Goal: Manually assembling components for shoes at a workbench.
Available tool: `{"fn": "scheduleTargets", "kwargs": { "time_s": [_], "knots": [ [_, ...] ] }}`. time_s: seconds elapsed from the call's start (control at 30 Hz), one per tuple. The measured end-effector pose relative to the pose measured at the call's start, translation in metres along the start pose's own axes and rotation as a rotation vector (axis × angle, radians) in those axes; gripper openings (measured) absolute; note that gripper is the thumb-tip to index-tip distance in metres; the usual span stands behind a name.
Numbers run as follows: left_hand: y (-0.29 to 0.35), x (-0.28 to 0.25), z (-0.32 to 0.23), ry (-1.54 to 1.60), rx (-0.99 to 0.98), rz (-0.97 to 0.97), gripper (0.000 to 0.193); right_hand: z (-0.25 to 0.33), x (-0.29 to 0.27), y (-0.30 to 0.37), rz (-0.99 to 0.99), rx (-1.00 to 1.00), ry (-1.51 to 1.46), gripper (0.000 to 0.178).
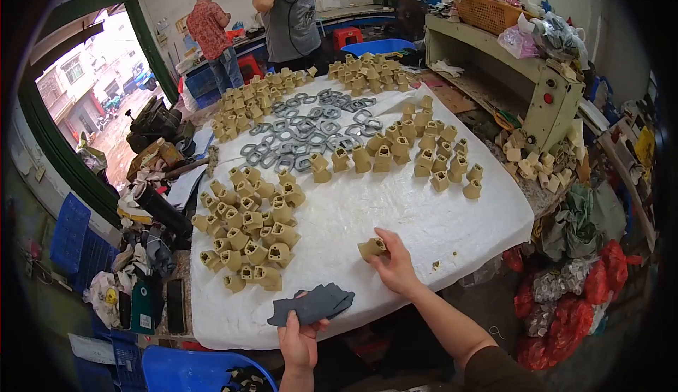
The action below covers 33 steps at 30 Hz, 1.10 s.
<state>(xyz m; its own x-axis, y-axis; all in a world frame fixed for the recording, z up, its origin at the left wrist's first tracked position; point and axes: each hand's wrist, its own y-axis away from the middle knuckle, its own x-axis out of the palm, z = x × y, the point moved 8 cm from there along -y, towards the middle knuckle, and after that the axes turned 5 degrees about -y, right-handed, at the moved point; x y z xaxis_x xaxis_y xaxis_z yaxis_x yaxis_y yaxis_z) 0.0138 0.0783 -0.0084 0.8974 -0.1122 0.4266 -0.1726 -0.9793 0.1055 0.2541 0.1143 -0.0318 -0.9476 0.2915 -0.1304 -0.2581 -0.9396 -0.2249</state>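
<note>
In my left hand (304, 332), near the front edge of the table, is a torn, dark grey sheet (312, 307), folded or stacked and pinched under the thumb. My right hand (395, 263) has its fingers around a small tan hollow block (371, 249), its opening turned toward the fingers. Many similar tan blocks (256, 231) stand close together on the white table cover (367, 212) to the left, with more blocks (402, 146) at the middle and right. Grey metal rings (311, 129), squarish in shape, lie in a loose pile beyond them.
Crumbs (436, 265) lie right of my right hand. A blue tub (205, 371) is below the front left edge. Red bags (565, 321) lie at lower right, beside a pale green machine (554, 106). Two people (293, 21) (210, 32) stand beyond the table.
</note>
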Motion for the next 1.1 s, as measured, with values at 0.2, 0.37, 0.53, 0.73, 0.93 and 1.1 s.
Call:
{"fn": "scheduleTargets", "kwargs": {
  "time_s": [0.2, 0.37, 0.53, 0.73, 0.93, 1.1],
  "knots": [
    [0.002, 0.007, -0.001, -0.008, -0.020, -0.019, 0.039, 0.014, -0.009, 0.011, 0.092, -0.168, 0.171, 0.053],
    [0.009, 0.010, -0.003, 0.028, -0.007, -0.005, 0.037, 0.019, -0.007, 0.013, 0.126, -0.215, 0.420, 0.054],
    [0.013, 0.010, 0.000, 0.034, -0.023, 0.000, 0.038, 0.018, -0.005, 0.015, 0.176, -0.180, 0.337, 0.053],
    [0.015, 0.015, 0.001, 0.014, -0.022, -0.002, 0.038, 0.016, -0.016, 0.015, 0.142, -0.131, 0.250, 0.052],
    [0.015, 0.021, 0.002, 0.011, -0.031, 0.015, 0.038, 0.009, -0.025, 0.016, 0.059, -0.130, 0.205, 0.042],
    [0.016, 0.026, 0.005, 0.010, -0.048, 0.016, 0.037, 0.013, -0.029, 0.015, -0.033, -0.108, 0.191, 0.038]
  ]
}}
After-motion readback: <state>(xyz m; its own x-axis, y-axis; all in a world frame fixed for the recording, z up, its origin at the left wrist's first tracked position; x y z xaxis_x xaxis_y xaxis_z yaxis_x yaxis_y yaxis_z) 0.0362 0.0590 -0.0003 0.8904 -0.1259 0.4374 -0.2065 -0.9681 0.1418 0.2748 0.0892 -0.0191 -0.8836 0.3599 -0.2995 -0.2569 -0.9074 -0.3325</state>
